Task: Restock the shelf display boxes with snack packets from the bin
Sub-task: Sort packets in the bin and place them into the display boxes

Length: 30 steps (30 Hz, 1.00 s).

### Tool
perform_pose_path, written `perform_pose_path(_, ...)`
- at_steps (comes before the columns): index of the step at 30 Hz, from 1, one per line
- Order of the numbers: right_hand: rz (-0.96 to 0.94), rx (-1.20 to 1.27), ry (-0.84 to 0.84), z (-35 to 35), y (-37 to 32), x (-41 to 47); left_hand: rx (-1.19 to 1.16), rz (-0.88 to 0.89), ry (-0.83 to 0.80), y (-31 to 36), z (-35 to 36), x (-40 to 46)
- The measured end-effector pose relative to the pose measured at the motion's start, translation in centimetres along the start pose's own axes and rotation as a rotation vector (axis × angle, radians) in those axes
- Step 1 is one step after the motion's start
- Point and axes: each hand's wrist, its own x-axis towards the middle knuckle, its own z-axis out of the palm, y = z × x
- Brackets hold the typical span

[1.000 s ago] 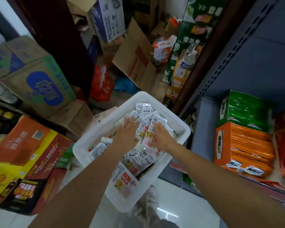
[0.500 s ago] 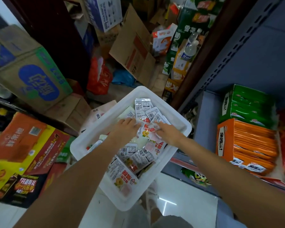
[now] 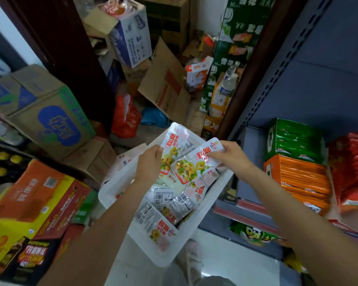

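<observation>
A white plastic bin [image 3: 110,193] in front of me holds several silver and white snack packets [image 3: 163,205]. My left hand [image 3: 148,164] grips one white packet [image 3: 173,141] with red print, lifted above the bin. My right hand [image 3: 228,154] pinches a second like packet [image 3: 194,164] beside the first; the two overlap. On the grey shelf [image 3: 252,162] to the right stand a green display box [image 3: 293,141], an orange display box [image 3: 298,178] below it and a red display box [image 3: 351,170], all holding packets on edge.
Cardboard cartons [image 3: 43,112] pile up at the left and back, with a red plastic bag [image 3: 126,118] on the floor. Orange and yellow cartons [image 3: 29,199] sit at the lower left. A green packet [image 3: 254,234] lies on the lower shelf. White floor tile shows below the bin.
Both hands were down among the packets in the bin; now each has lifted a packet above it. The view has tilted up and to the right.
</observation>
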Motion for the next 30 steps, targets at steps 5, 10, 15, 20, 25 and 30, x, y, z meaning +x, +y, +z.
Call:
perform_pose_path(5, -0.086, -0.036, 0.135, -0.6, -1.5, -1.2, -0.057, 0.069, -0.134, 3.4, -0.6, -1.0)
perform_pose_path(10, -0.189, -0.138, 0.437, -1.7, -2.3, -2.9, -0.273, 0.101, -0.292, 7.4, -0.1, -2.2)
perform_pose_path(15, -0.197, 0.009, 0.551, -5.0, -2.6, -5.4, -0.347, 0.236, -0.371, 11.7, 1.5, -3.3)
perform_pose_path(20, -0.107, 0.378, 0.566, -10.2, -1.2, -9.1, -0.437, 0.264, -0.362, 17.3, 4.9, -5.1)
perform_pose_path(25, -0.137, 0.420, 0.595, -16.6, 2.4, -13.4, -0.442, 0.263, -0.409, 23.3, 10.2, -7.7)
perform_pose_path(30, -0.126, 0.383, 0.673, -24.7, 6.4, -18.5, -0.416, 0.340, -0.470, 30.4, 16.7, -12.3)
